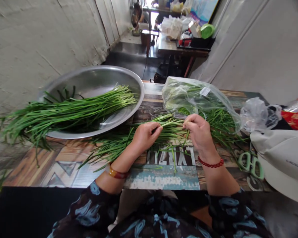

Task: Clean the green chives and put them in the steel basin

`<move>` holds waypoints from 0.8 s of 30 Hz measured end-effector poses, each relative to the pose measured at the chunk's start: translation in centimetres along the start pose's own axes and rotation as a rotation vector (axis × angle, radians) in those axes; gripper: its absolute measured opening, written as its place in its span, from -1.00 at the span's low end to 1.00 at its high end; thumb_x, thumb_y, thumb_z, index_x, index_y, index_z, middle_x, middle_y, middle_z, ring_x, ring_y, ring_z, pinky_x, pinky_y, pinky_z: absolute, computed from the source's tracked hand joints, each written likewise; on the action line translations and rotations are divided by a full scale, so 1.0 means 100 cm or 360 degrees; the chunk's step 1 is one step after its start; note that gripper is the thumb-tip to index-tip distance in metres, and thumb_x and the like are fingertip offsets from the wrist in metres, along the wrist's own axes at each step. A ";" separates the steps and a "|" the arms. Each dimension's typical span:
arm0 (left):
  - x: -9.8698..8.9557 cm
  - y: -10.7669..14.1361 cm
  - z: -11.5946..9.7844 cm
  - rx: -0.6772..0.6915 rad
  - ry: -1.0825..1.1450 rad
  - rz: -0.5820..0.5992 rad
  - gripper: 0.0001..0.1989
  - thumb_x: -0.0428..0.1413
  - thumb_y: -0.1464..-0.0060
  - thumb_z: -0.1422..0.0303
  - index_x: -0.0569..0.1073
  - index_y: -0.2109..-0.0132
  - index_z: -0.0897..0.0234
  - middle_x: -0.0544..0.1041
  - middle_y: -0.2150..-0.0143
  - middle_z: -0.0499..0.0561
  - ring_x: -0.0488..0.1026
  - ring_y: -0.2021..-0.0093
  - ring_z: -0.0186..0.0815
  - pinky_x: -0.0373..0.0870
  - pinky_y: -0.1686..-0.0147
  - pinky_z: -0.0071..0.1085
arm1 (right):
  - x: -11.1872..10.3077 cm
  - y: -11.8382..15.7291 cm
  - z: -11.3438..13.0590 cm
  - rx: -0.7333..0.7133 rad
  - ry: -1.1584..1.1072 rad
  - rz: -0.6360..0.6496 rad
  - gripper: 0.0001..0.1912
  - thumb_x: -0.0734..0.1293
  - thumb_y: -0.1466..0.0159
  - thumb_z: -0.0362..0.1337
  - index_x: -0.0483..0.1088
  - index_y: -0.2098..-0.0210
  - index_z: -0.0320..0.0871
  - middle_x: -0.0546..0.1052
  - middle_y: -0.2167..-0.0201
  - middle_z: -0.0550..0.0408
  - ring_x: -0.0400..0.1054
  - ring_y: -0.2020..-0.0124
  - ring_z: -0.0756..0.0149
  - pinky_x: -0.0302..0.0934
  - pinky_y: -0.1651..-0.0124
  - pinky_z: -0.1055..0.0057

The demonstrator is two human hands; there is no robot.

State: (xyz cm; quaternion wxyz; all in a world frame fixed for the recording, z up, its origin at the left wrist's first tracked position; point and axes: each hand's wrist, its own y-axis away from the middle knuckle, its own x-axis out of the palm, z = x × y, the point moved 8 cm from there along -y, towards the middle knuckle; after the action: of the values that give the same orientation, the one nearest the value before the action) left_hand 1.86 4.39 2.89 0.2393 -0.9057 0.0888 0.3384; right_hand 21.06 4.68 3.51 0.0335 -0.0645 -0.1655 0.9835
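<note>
Long green Chinese chives lie in a loose pile [119,140] on the table, under and around both hands. My left hand [147,135] is closed on a few chive stalks, their pale ends pointing right. At those pale ends my right hand [198,130] pinches with thumb and fingers; the stalk tips reach its fingertips. A large steel basin [136,110] stands to the left with a thick bunch of chives [84,110] across it, the leaves hanging over its left rim. Behind my right hand, a clear plastic bag [201,86] with a white label holds more chives.
Green-handled scissors [250,164] lie at the right beside a pale cap [283,158]. A crumpled plastic bag [254,114] and a red package [296,117] sit behind them. Farther back stands another table [171,49] with bags on it; a person [138,16] crouches near the wall.
</note>
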 end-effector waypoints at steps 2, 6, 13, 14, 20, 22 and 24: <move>0.001 0.000 0.001 0.0012 -0.0034 0.0017 -0.80 0.05 -0.21 0.36 0.51 0.34 0.30 0.55 0.40 0.03 0.44 0.39 -0.32 0.23 0.34 -0.44 | 0.011 0.002 0.019 -0.0213 0.0218 0.0246 -0.77 0.34 -0.19 -0.30 0.30 0.58 -0.09 0.33 0.58 0.21 0.21 0.50 0.37 0.13 0.36 0.38; 0.004 0.002 -0.005 0.0092 -0.0081 0.0065 -0.80 0.05 -0.22 0.36 0.51 0.32 0.29 0.54 0.40 0.03 0.42 0.40 -0.33 0.23 0.35 -0.44 | 0.031 0.010 0.038 -0.0583 0.0575 0.0474 -0.93 0.42 -0.19 -0.24 0.47 0.41 -0.05 0.51 0.39 0.10 0.38 0.28 0.24 0.25 0.13 0.23; 0.011 0.003 -0.015 0.0211 -0.0052 0.0168 -0.76 0.03 -0.25 0.36 0.49 0.37 0.31 0.50 0.43 0.02 0.41 0.41 -0.34 0.24 0.37 -0.46 | 0.046 0.014 0.018 -0.0664 0.0721 0.0494 -0.91 0.37 -0.28 -0.23 0.55 0.27 -0.04 0.58 0.33 0.05 0.43 0.24 0.22 0.27 0.09 0.22; 0.010 0.003 -0.016 0.0217 -0.0043 0.0162 -0.76 0.03 -0.25 0.36 0.49 0.36 0.31 0.50 0.43 0.02 0.41 0.41 -0.34 0.24 0.37 -0.46 | 0.046 0.014 0.016 -0.0640 0.0652 0.0469 -0.91 0.38 -0.28 -0.23 0.55 0.31 -0.05 0.57 0.37 0.07 0.43 0.28 0.25 0.27 0.12 0.24; 0.006 0.003 -0.022 0.0339 -0.0109 0.0061 -0.69 -0.02 -0.31 0.30 0.49 0.36 0.31 0.49 0.44 0.02 0.40 0.42 -0.34 0.23 0.38 -0.45 | 0.043 0.013 0.000 -0.0273 0.0241 0.0316 -0.92 0.40 -0.24 -0.23 0.53 0.35 -0.07 0.56 0.38 0.13 0.41 0.30 0.31 0.27 0.18 0.33; 0.006 0.005 -0.024 0.0375 -0.0212 0.0027 -0.67 -0.02 -0.31 0.30 0.48 0.37 0.31 0.48 0.45 0.02 0.39 0.42 -0.34 0.21 0.39 -0.44 | 0.045 0.014 -0.009 -0.0137 0.0127 0.0284 -0.93 0.40 -0.24 -0.24 0.52 0.36 -0.08 0.54 0.38 0.14 0.40 0.30 0.33 0.25 0.18 0.36; 0.008 0.006 -0.025 0.0405 -0.0296 0.0010 -0.67 -0.03 -0.31 0.31 0.48 0.38 0.31 0.48 0.46 0.02 0.39 0.42 -0.33 0.19 0.40 -0.43 | 0.047 0.015 -0.018 -0.0015 -0.0010 0.0264 -0.92 0.40 -0.23 -0.23 0.50 0.37 -0.08 0.51 0.39 0.16 0.37 0.30 0.35 0.24 0.19 0.39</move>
State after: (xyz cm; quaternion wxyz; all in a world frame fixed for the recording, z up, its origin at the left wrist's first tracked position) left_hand 3.65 2.64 3.79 0.3582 -0.8326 0.1111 0.4076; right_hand 16.59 4.27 0.78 -0.0491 -0.0750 -0.1644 0.9823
